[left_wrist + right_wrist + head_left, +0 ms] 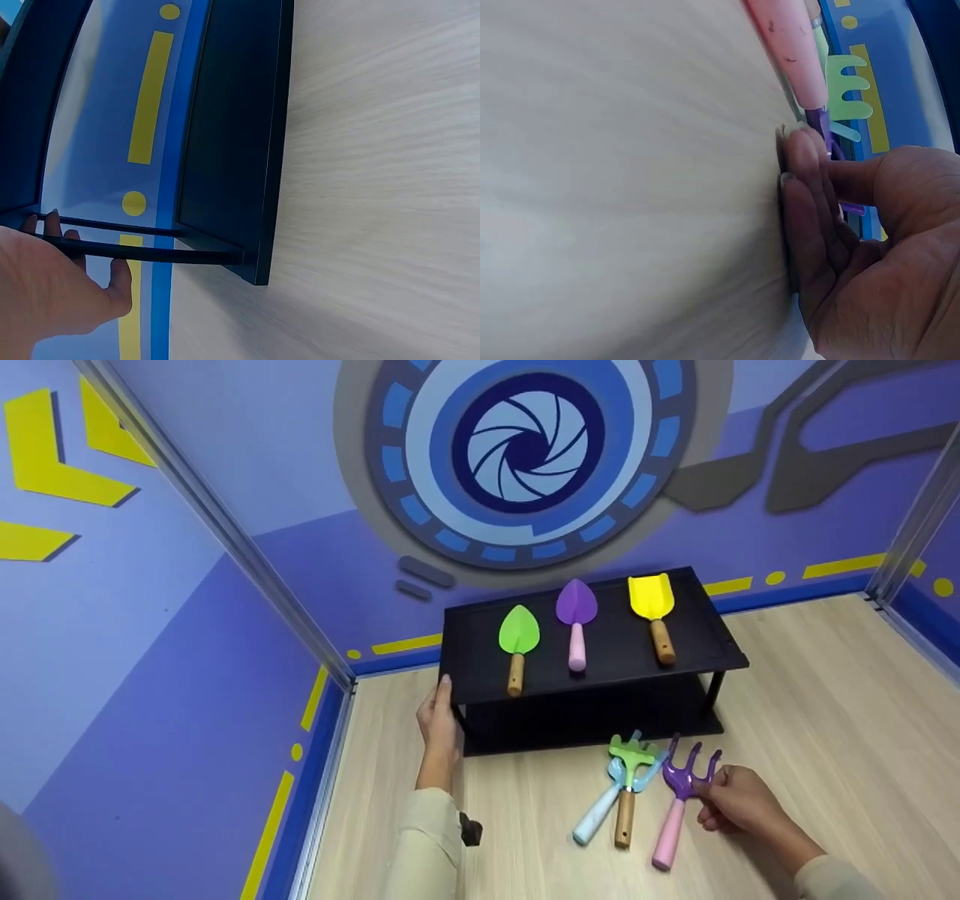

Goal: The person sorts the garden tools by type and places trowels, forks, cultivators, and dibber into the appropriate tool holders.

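My left hand (438, 720) holds the left end of a black two-tier shelf (480, 656); in the left wrist view its fingers curl about the shelf's post (165, 253). On the top tier lie a green trowel (519, 630) with a wooden handle, a purple trowel (576, 601) with a pink handle, and a yellow shovel (651, 596). With thumb and fingers my right hand (742, 802) pinches a purple hand fork (681, 781) at its head, its pink handle (791, 52) pointing toward me. Right beside it, a green hand rake (626, 810) overlaps a light-blue hand tool (596, 814).
Everything stands on a pale wood-grain surface (525, 817). Behind the shelf rises a blue-purple wall (300, 555) with a round printed emblem, and a metal corner strip (247, 540) runs down at the left. The shelf's lower tier (585, 720) sits low above the surface.
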{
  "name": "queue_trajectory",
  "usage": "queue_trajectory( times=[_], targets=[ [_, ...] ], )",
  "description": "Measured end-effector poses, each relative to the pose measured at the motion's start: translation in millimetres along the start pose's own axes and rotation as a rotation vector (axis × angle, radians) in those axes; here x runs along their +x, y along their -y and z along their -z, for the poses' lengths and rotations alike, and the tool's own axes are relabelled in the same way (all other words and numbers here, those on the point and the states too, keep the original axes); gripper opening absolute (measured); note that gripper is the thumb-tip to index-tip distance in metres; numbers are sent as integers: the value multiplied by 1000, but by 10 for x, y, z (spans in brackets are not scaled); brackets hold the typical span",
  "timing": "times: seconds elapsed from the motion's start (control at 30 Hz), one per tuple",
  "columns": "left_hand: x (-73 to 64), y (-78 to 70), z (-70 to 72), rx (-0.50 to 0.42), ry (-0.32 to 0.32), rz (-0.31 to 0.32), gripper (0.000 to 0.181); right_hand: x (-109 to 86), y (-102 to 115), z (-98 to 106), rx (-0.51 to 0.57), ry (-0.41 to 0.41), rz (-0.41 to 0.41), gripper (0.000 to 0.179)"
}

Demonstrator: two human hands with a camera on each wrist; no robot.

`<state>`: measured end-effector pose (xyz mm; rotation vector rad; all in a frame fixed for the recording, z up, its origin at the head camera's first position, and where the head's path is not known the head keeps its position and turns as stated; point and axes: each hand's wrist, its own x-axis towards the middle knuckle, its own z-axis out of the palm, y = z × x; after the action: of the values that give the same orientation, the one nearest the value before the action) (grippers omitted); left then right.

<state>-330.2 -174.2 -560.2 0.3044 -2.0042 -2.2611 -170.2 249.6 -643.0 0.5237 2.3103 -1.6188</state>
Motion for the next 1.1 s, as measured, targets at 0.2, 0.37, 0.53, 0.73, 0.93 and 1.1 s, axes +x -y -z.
queue_trajectory(
  times=[0.2,0.37,0.53,0.73,0.93,1.1],
  targets=[
    [-12,-1,38,30,5,17,70,47,-5,36,2,-2,-2,31],
    [-27,-16,62,53,-11,24,73,2,19,31,-56,-31,-12,48],
    [-32,-28,48,78,9,31,74,-187,18,-40,-319,-5,15,61],
    [-46,-48,50,107,37,46,75,-357,101,-216,-458,91,23,65],
    [-71,-65,82,116,48,61,76,-385,193,-354,-420,73,18,42],
    [-53,-65,109,116,66,78,76,-366,188,-272,-415,40,41,28]
  ],
)
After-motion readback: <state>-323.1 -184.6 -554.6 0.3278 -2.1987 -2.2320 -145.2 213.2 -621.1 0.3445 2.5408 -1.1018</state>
